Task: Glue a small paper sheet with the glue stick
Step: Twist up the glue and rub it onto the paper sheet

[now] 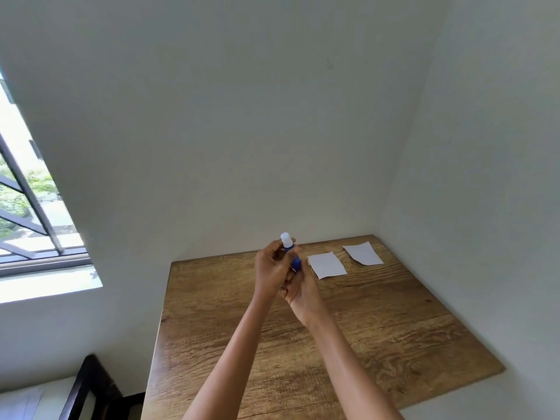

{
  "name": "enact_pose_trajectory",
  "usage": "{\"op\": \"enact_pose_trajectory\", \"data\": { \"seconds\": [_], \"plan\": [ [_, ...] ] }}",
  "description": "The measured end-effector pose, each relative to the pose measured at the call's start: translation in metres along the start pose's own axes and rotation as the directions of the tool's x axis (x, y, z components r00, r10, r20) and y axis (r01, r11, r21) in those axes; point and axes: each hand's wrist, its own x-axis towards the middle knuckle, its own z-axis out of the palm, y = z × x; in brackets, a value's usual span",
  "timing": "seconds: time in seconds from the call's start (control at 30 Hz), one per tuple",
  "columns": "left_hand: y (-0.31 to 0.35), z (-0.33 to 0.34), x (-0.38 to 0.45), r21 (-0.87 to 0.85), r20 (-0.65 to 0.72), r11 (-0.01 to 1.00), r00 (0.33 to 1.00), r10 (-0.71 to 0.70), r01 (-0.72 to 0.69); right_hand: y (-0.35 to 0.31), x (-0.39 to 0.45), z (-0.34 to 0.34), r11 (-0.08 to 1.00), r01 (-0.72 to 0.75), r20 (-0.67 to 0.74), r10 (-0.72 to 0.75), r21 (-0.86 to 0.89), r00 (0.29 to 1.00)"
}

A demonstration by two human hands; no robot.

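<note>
My left hand (pixel 270 269) holds a blue glue stick (pixel 288 242) upright above the wooden table (pixel 378 344), its white top end pointing up. Just below and to the right, my right hand (pixel 300 291) touches the stick's lower blue part (pixel 296 263); whether that part is the cap or the base I cannot tell. Two small white paper sheets lie flat near the table's far right corner: the nearer sheet (pixel 327 265) just right of my hands, the farther sheet (pixel 363 253) beyond it, close to the wall.
The table stands in a corner between two white walls. A barred window (pixel 27 213) with a sill is at the left. A dark chair back (pixel 91 386) shows at the lower left beside the table's left edge.
</note>
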Motion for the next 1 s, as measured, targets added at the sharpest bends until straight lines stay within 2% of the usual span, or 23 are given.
{"op": "enact_pose_trajectory", "data": {
  "seconds": [0.1, 0.23, 0.3, 0.37, 0.47, 0.6, 0.77, 1.0],
  "plan": [
    [-0.017, 0.016, 0.008, -0.018, 0.038, 0.999, 0.998, -0.051, 0.051, -0.002, 0.011, -0.018, 0.992, 0.019, -0.003, -0.018, 0.127, 1.0],
    [-0.043, 0.047, 0.022, -0.04, 0.142, 0.987, 0.979, -0.148, 0.155, -0.009, 0.028, -0.055, 0.966, 0.074, -0.094, -0.052, 0.248, 0.994],
    [-0.06, 0.061, 0.031, 0.024, 0.152, 0.984, 0.972, -0.177, 0.176, -0.016, 0.039, -0.077, 0.953, 0.127, -0.179, -0.079, 0.275, 0.981],
    [-0.082, 0.075, 0.039, 0.034, 0.084, 0.961, 0.958, -0.275, 0.273, -0.026, 0.054, -0.102, 0.945, 0.177, -0.317, -0.085, 0.275, 0.945],
    [-0.118, 0.093, 0.048, 0.005, -0.023, 0.875, 0.875, -0.483, 0.483, -0.036, 0.081, -0.143, 0.953, 0.18, -0.462, -0.049, 0.243, 0.885],
    [-0.15, 0.12, 0.071, -0.045, -0.044, 0.764, 0.763, -0.645, 0.644, -0.041, 0.119, -0.189, 0.987, 0.089, -0.512, -0.008, 0.134, 0.859],
    [-0.169, 0.145, 0.103, -0.096, -0.092, 0.679, 0.673, -0.734, 0.728, -0.033, 0.153, -0.217, 0.998, -0.001, -0.519, 0.032, 0.06, 0.854],
    [-0.188, 0.157, 0.136, -0.035, -0.101, 0.567, 0.561, -0.821, 0.823, -0.019, 0.163, -0.231, 0.992, -0.022, -0.506, 0.081, 0.122, 0.859]
  ]
}}
